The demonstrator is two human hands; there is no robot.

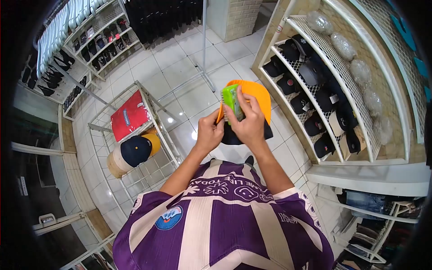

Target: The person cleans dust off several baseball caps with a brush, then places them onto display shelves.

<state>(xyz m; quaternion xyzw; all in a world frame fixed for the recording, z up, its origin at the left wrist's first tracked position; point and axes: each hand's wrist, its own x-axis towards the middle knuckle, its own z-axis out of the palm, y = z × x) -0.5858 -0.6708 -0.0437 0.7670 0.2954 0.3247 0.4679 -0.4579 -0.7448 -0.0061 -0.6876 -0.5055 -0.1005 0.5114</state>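
Note:
An orange cap (263, 100) with a dark navy part at its lower end is held in front of my chest. My left hand (209, 133) is closed on the cap's left edge, thumb and fingers pinched together. In my right hand (250, 120) is a bright green brush (231, 100), gripped between thumb and fingers. Its short bristles face left, close against the orange fabric of the cap. Part of the cap lies hidden behind the brush and my right hand.
To the left stands a white wire rack (100, 129) bearing a red packaged garment (129, 118) and a row of stacked caps (136, 150). White shelves (294, 67) with many caps rise on the right. A metal stand (208, 77) is ahead on the tiled floor.

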